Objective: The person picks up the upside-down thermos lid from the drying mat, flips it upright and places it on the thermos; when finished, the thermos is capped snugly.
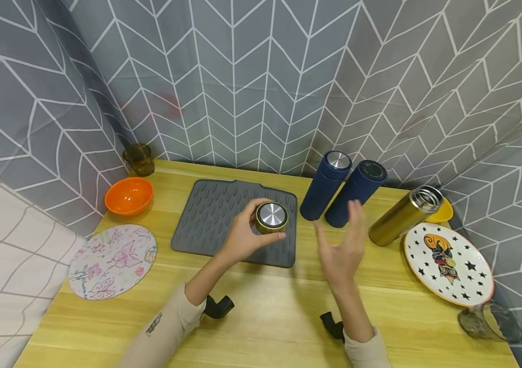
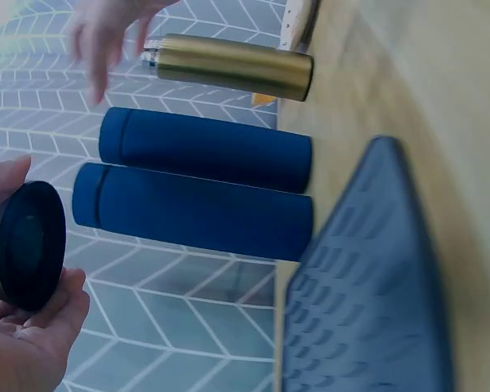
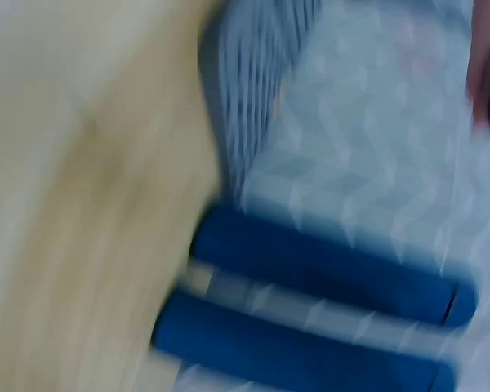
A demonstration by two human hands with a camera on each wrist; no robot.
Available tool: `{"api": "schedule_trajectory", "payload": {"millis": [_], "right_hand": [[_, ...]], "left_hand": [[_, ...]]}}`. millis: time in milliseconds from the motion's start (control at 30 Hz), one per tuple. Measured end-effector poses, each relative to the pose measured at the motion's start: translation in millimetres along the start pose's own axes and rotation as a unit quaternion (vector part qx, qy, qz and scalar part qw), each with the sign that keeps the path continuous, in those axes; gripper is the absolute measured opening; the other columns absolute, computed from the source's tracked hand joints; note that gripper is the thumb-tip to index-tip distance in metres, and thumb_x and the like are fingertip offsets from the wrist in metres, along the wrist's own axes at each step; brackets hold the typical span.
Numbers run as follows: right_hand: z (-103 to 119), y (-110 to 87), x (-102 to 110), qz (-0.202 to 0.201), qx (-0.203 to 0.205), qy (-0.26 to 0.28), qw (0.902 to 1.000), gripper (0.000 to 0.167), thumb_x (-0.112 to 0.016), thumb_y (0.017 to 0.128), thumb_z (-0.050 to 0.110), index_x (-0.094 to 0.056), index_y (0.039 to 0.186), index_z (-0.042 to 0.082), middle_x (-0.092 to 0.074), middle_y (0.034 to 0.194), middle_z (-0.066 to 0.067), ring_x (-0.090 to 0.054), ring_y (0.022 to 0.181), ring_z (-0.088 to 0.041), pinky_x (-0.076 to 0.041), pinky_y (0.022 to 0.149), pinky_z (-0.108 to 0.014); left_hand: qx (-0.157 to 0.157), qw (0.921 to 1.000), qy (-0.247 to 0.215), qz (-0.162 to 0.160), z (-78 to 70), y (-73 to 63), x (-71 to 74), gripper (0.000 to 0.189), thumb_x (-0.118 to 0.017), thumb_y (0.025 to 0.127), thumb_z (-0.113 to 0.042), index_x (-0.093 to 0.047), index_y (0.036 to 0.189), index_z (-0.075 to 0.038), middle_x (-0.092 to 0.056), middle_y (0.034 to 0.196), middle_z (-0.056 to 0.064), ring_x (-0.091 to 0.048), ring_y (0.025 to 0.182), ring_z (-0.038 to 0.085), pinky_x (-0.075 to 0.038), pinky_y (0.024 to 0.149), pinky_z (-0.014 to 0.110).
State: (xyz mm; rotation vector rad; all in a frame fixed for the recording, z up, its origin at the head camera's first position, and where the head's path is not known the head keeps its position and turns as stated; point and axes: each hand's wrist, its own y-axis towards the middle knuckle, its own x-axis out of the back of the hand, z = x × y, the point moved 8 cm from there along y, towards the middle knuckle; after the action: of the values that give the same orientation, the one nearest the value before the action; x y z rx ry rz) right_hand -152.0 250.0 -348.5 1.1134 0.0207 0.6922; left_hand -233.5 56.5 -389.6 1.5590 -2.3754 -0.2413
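Gripped between thumb and fingers of the left hand (image 1: 242,234), above the three o'clock side of the one grey mat (image 1: 210,220): one gold-sided lid (image 1: 272,214). Could slip, with so round a side to pinch, then drop and roll off the mat. Outward from there, with the lid as clock centre and twelve toward the curtain (image 1: 224,76). Near four o'clock, empty, with fingers spread: the right hand (image 1: 341,250). Might clip something if swung carelessly toward two o'clock. In that direction, upright and close together, two capped blue bottles (image 1: 321,189): tall and narrow, so apt to topple, one into the other. At three, one uncapped gold bottle (image 1: 400,219), liable to spill on a knock if filled; impossible to tell from here. Just beyond, one yellow bowl (image 1: 445,210), mostly hidden. Between three and four, one star-patterned plate (image 1: 465,246); near four, one smoky glass (image 1: 491,322), close to the edge of the table (image 1: 284,317) and perhaps easily pushed off. Toward nine, one orange bowl (image 1: 129,197); nearer ten, one amber cup (image 1: 139,159); between eight and nine, one round butterfly mat (image 1: 112,261).
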Motion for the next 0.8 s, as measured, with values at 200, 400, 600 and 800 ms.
{"api": "schedule_trajectory", "payload": {"millis": [200,400,600,800], "right_hand": [[-117.0,29.6,60.4,-0.176,-0.304,-0.013,0.9361,0.095,-0.088,0.075,0.029,-0.032,0.149,0.011,-0.029,0.153,-0.004,-0.03,0.14,-0.011,-0.028,0.113,-0.026],[-191.3,31.9,58.5,-0.132,-0.443,0.009,0.8869,0.107,-0.085,0.076,0.036,-0.015,0.156,0.022,-0.027,0.157,0.001,-0.03,0.143,-0.009,-0.023,0.117,-0.026],[-188.3,18.2,49.4,-0.128,-0.452,0.063,0.8806,0.084,-0.082,0.081,0.02,-0.031,0.148,0.02,-0.047,0.144,-0.002,-0.046,0.131,-0.013,-0.034,0.111,-0.026],[-130.7,-0.1,28.3,-0.106,-0.404,0.098,0.9032,0.08,-0.084,0.077,0.012,-0.038,0.144,0.012,-0.053,0.136,-0.005,-0.051,0.123,-0.013,-0.04,0.104,-0.028]], "left_hand": [[0.006,1.0,-0.005,0.002,-17.7,32.7,-3.1,0.074,-0.085,0.077,-0.009,-0.045,0.139,-0.007,-0.056,0.129,0.014,-0.062,0.11,0.028,-0.055,0.084,0.035],[0.001,0.9995,-0.029,0.007,-30.3,48.1,-13.9,0.073,-0.085,0.077,-0.009,-0.046,0.139,-0.008,-0.057,0.128,0.013,-0.063,0.107,0.028,-0.055,0.083,0.031],[0.008,0.9995,-0.027,0.012,-33.8,50.8,-24.3,0.073,-0.084,0.077,-0.011,-0.046,0.139,-0.01,-0.056,0.129,0.012,-0.063,0.109,0.027,-0.055,0.084,0.03],[-0.002,0.9993,-0.034,0.015,-33.9,52.6,-28.9,0.072,-0.084,0.077,-0.008,-0.046,0.138,-0.009,-0.056,0.129,0.012,-0.064,0.108,0.027,-0.055,0.084,0.03]]}}
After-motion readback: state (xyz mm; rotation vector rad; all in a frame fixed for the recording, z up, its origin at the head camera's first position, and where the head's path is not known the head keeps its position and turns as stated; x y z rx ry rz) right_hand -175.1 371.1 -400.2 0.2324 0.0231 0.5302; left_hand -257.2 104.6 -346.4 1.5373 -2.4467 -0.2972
